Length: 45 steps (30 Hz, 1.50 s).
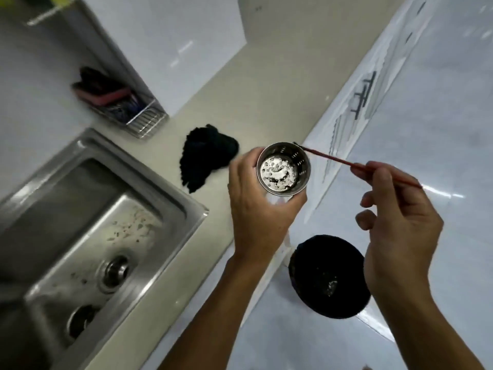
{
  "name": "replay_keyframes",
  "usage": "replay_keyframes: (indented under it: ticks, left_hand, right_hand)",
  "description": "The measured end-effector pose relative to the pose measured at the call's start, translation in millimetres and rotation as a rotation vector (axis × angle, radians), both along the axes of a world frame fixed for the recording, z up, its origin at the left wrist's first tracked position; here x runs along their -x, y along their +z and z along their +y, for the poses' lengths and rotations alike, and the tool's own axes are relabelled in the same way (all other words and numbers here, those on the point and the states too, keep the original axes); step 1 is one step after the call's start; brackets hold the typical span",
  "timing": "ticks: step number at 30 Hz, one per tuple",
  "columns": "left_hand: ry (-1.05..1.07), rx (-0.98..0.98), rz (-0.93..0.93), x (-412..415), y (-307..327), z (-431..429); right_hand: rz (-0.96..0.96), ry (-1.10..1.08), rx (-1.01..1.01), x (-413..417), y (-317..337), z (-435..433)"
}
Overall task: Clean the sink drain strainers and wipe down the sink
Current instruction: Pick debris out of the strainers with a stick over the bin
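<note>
My left hand (256, 209) grips a perforated steel drain strainer basket (283, 169), its open mouth facing me, with dark bits of debris on its bottom. It is held out past the counter edge, above the floor. My right hand (397, 231) pinches a thin red stick (336, 159) whose dark tip touches the strainer's upper right rim. The steel sink (88, 209) lies at the left, speckled with residue; one drain holds a fitting (115, 272), and a second drain hole (80, 320) is open and dark.
A black lined bin (329, 276) stands on the pale tiled floor below my hands. A dark cloth (205, 158) lies on the beige counter (250, 102). A wire rack (128, 110) with sponges hangs behind the sink.
</note>
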<state>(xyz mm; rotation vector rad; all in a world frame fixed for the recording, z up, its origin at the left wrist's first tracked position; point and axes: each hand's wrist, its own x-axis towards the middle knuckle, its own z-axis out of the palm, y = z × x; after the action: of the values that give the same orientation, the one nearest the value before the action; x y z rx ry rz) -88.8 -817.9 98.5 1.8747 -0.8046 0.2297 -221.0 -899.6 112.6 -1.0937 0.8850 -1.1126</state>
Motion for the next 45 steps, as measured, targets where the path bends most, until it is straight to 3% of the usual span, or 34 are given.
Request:
replay_keyframes:
  ticks: [5, 10, 14, 17, 22, 29, 33, 39, 45]
  left_hand:
    - [0.176, -0.007, -0.082, -56, 42, 84]
    - [0.403, -0.082, -0.083, -106, 39, 194]
    - [0.627, -0.3, 0.112, -145, 2, 285]
    - [0.588, -0.496, 0.386, -171, -41, 338]
    - [0.431, -0.717, 0.529, -208, -110, 372]
    - [0.317, -0.931, 0.436, -215, -149, 379]
    - [0.236, -1.017, 0.506, -216, -135, 406]
    - [-0.017, -1.456, 0.486, -207, -117, 483]
    - [0.113, -1.201, 0.446, -204, -107, 482]
  right_hand:
    - [-0.023, 0.183, 0.069, -68, 37, 63]
    - [0.054, 0.4, 0.157, -132, 35, 141]
    - [0.245, 0.638, 0.288, -185, 15, 200]
    - [0.408, 0.761, 0.415, -218, -1, 236]
    - [0.527, 0.778, 0.525, -256, -25, 263]
    - [0.703, 0.842, 0.605, -274, -40, 274]
    - [0.724, 0.857, 0.617, -281, -37, 281]
    - [0.694, 0.897, 0.615, -292, -34, 306]
    - [0.654, 0.924, 0.615, -283, -32, 324]
